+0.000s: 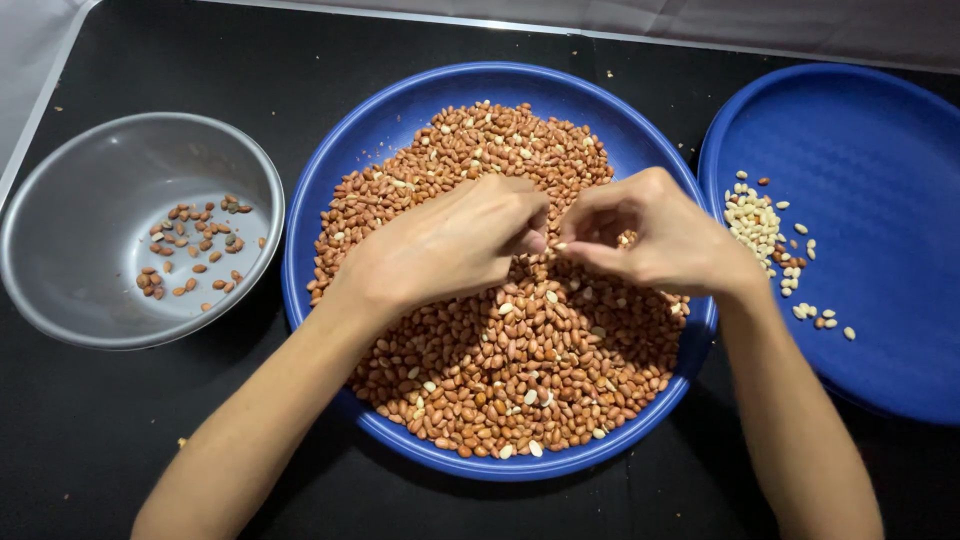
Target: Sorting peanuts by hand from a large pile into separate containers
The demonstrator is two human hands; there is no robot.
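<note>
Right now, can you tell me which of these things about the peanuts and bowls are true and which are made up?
1. Both hands are over the middle blue plate full of peanuts. True: the left hand and right hand meet fingertip to fingertip above the pile.
2. The grey bowl is filled to the brim. False: only a few scattered brown bits lie on its bottom.
3. The plate on the right holds a small group of pale peanuts. True.
4. The table is white. False: it is black.
5. The grey bowl sits to the right of both plates. False: it is on the left.
</note>
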